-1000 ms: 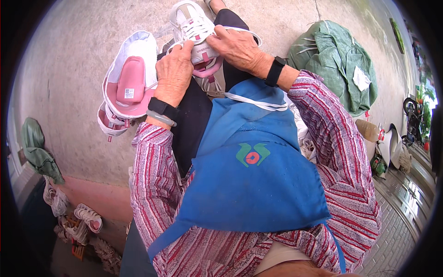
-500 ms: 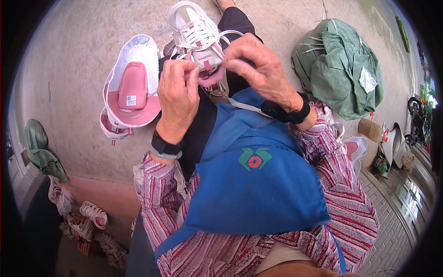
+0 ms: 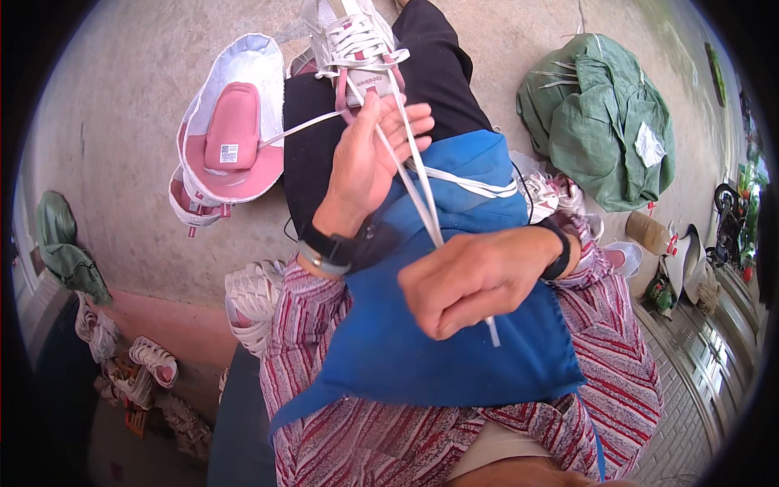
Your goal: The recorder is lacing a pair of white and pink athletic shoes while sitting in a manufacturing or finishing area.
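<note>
A white and pink sneaker [image 3: 357,39] rests on my lap near the top, with white laces threaded through its eyelets. Two strands of the shoelace [image 3: 427,207] run taut from it toward my body. My right hand [image 3: 479,280] is closed around these strands over the blue apron [image 3: 454,357], and a lace tip hangs out below the fist. Just under the sneaker's tongue, my left hand [image 3: 377,154] lies palm up with its fingers stretched out, and the strands cross over it. Another lace end trails left toward a white and pink shoe upper [image 3: 270,174].
That upper lies stacked on another on the concrete floor. A green sack [image 3: 600,122] stands at the right, near a bottle [image 3: 647,233] of brownish liquid. Laced shoe uppers [image 3: 251,304] sit by my left arm, and more shoes [image 3: 154,361] are at the lower left.
My right hand has drawn the laces down from the sneaker toward my body. My left hand has gone from a pinch to an opened palm beneath the strands.
</note>
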